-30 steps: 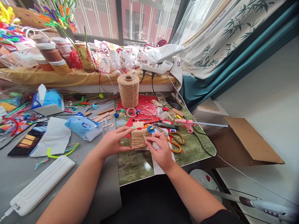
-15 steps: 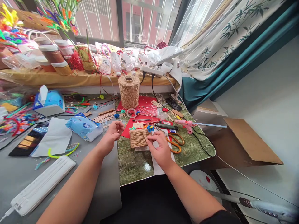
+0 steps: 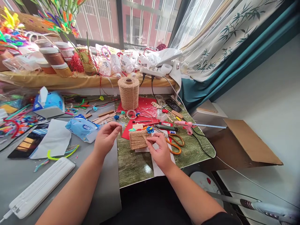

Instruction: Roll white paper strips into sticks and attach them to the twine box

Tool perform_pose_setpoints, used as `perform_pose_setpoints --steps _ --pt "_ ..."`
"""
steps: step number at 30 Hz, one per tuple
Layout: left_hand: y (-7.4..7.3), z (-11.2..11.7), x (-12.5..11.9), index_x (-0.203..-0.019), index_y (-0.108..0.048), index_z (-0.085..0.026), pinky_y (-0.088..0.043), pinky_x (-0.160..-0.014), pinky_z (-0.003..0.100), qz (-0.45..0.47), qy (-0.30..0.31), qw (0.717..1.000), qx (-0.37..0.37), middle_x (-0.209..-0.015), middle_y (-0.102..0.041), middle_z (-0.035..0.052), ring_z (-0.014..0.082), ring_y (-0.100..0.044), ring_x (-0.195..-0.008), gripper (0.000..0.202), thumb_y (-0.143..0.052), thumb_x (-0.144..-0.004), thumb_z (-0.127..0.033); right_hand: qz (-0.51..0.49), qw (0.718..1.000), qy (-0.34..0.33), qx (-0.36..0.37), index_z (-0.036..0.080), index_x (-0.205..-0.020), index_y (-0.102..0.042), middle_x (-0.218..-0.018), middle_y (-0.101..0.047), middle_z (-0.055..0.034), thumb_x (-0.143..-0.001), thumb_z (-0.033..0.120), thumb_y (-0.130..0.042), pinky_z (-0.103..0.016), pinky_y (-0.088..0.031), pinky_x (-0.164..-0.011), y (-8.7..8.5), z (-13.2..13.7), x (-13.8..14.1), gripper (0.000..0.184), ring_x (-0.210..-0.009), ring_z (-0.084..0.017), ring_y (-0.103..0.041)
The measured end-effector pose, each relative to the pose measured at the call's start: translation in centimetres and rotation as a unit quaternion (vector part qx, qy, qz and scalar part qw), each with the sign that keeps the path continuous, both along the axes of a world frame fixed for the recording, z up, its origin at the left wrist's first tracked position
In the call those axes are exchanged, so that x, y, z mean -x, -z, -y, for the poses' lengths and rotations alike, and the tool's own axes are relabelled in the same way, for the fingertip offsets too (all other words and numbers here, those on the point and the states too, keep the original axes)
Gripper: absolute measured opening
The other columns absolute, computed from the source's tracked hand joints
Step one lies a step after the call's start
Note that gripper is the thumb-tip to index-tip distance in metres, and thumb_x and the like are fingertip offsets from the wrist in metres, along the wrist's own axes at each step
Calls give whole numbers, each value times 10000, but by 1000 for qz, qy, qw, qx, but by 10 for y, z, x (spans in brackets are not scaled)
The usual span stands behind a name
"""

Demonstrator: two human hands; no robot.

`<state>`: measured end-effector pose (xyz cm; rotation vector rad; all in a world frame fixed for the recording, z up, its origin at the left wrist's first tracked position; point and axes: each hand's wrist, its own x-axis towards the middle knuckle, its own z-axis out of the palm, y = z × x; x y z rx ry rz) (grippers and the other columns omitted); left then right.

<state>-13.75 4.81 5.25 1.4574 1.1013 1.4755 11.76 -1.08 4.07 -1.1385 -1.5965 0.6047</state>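
Observation:
A twine-wrapped box (image 3: 137, 140) stands on the green wood-grain table, with a blue flower (image 3: 150, 129) and small turquoise pieces at its top edge. My right hand (image 3: 159, 150) pinches a thin wooden strip (image 3: 144, 138) upright in front of the box's right side. Left of the box, my left hand (image 3: 106, 139) is raised with thumb and forefinger closed on a small thin brown piece (image 3: 121, 131), its kind hard to make out. Orange-handled scissors (image 3: 177, 144) and a white paper (image 3: 157, 165) lie beside and beneath my right hand.
A big twine spool (image 3: 128, 93) stands on red paper at the back. The pink glue gun (image 3: 185, 124), with its long glue stick, and a box cutter (image 3: 167, 127) lie to the right. Tissue packs (image 3: 82, 127), wooden strips and a white power bank (image 3: 43, 187) lie left.
My left hand has drawn slightly left and turned, and the small brown piece at its fingertips now shows. My right hand keeps its pinch on the strip, almost in place.

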Motion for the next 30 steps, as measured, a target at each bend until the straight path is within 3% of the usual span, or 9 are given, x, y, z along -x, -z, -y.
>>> perform_pose_setpoints --steps 3,7,11,16,20,25,30 --pt "0 2 -2 -948 -650 -187 -488 -601 267 78 40 993 78 -776 -655 20 131 -593 -634 245 -751 -855 -390 -1 1000 1 4 277 -1089 -720 -1053 -528 -61 -934 244 -657 -387 -567 -861 1 0 0 170 -904 -195 -606" --pt "1 9 -14 -869 -634 -179 -449 -565 249 35 95 985 137 -692 -627 -3 117 -560 -584 241 -765 -841 -380 6 1000 5 4 272 -1090 -720 -1063 -524 -67 -933 240 -659 -392 -557 -876 4 0 0 172 -961 -209 -600" --pt "0 19 -33 -902 -650 -195 -488 -680 285 -68 57 993 74 -845 -641 21 149 -595 -753 181 -710 -882 -365 12 1000 8 -4 263 -1079 -723 -1054 -521 -64 -933 223 -655 -393 -543 -889 5 1 1 166 -971 -208 -597" --pt "-1 26 -47 -861 -636 -202 -505 -868 347 -184 12 983 -20 -1146 -625 80 222 -598 -1099 98 -647 -907 -288 20 1000 7 -10 254 -1074 -718 -1041 -515 -56 -930 215 -662 -388 -542 -885 6 0 0 160 -968 -201 -595" --pt "6 27 -50 -941 -590 -208 -513 -922 378 -176 9 984 -33 -1175 -626 86 230 -605 -1118 91 -642 -905 -273 27 1000 3 -15 252 -1079 -713 -1042 -522 -56 -927 210 -666 -393 -545 -902 6 0 -1 165 -972 -200 -600" --pt "16 26 -49 -1321 -546 -253 -484 -1031 430 -193 26 981 -26 -1281 -629 81 229 -607 -1153 374 -591 -950 -274 37 999 9 -31 257 -1082 -718 -1035 -535 -59 -936 214 -657 -405 -556 -885 5 -1 -1 164 -964 -208 -605" --pt "18 23 -47 -1268 -616 -252 -467 -1063 424 -235 43 969 -66 -1265 -644 65 226 -588 -1188 290 -516 -997 -269 80 994 15 -71 272 -1152 -740 -1051 -553 -73 -943 198 -653 -439 -537 -932 3 1 1 238 -1018 -229 -592"
